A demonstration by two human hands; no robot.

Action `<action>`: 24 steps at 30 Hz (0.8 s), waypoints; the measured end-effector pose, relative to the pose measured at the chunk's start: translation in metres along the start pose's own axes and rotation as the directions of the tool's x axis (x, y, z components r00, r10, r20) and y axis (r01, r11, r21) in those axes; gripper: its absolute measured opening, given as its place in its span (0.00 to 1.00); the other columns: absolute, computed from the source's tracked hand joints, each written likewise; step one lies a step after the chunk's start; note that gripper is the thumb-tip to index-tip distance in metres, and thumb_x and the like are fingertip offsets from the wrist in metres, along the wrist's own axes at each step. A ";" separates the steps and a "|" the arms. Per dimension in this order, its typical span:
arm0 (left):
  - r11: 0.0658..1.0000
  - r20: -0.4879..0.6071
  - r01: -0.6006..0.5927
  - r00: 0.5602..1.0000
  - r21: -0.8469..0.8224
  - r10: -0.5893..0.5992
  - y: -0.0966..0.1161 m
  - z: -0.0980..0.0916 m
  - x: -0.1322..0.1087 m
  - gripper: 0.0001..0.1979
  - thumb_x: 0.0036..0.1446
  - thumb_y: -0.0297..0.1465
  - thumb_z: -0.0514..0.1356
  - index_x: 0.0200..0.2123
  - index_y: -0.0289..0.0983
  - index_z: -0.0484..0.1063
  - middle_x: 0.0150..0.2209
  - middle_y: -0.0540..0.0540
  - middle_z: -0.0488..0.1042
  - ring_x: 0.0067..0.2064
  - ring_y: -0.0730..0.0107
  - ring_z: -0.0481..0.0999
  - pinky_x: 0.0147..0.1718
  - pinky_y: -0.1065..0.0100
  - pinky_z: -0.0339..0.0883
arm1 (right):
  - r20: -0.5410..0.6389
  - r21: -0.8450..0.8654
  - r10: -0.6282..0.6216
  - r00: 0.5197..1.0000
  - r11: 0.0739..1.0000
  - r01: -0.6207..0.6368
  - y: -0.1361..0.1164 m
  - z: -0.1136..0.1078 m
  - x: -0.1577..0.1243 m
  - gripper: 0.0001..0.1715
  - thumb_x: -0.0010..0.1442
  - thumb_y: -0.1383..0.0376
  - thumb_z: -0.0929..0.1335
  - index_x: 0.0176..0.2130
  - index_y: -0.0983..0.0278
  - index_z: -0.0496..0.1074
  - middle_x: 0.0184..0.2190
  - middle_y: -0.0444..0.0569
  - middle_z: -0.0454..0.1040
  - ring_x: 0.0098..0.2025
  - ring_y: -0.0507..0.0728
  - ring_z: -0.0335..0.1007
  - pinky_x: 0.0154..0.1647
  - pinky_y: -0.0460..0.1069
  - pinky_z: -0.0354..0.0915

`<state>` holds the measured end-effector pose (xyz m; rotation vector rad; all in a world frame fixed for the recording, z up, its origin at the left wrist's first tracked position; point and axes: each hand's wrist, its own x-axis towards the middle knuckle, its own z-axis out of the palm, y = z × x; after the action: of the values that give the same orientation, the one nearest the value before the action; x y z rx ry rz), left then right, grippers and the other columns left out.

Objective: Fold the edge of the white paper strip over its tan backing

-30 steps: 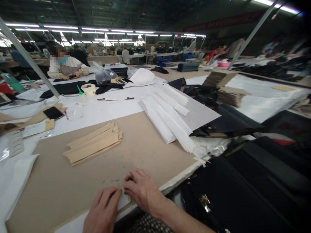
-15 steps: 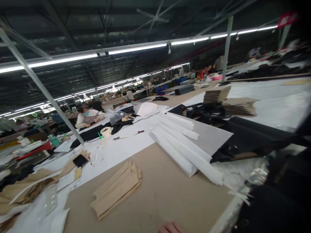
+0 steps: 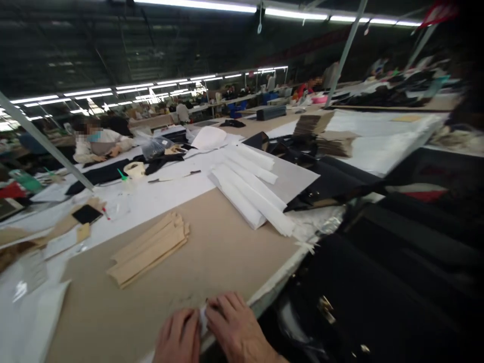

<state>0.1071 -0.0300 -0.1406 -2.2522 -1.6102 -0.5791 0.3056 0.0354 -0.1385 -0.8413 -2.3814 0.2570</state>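
My left hand [image 3: 178, 337] and my right hand [image 3: 236, 327] are side by side at the near edge of the brown board [image 3: 212, 262]. Fingers of both hands are bent and closed on a small white piece [image 3: 203, 321], seen in the gap between them. Most of that piece is hidden under the hands, so I cannot tell if it is paper or cloth. Beyond the hands lies a fanned pile of tan strips [image 3: 151, 249]. Further right, long white strips [image 3: 253, 196] rest partly on the board.
Dark folded material with metal fittings [image 3: 363, 282] fills the near right. A black phone [image 3: 87, 214], a tape roll [image 3: 135, 170] and brown stacks [image 3: 335, 143] lie on the long table. A metal post [image 3: 41, 138] rises at left. Across the table sits a person [image 3: 102, 141] wearing a mask.
The view has tilted down and turned right. Only some fingertips showed at the bottom edge before; both my hands are now in view, closed on the white piece.
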 end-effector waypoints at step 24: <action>0.968 0.159 -0.252 0.956 0.009 0.248 -0.015 0.006 0.018 0.20 0.66 0.26 0.50 0.57 0.36 0.70 0.46 0.42 0.76 0.46 0.62 0.76 0.46 0.65 0.73 | 0.085 0.191 0.072 0.994 0.978 -0.087 0.002 -0.015 -0.006 0.14 0.66 0.64 0.67 0.51 0.61 0.70 0.44 0.49 0.73 0.45 0.61 0.63 0.47 0.57 0.61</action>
<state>0.0993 -0.0076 -0.1368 -2.4820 -1.3575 -0.3174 0.3191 0.0332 -0.1300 -0.8488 -2.3492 0.5543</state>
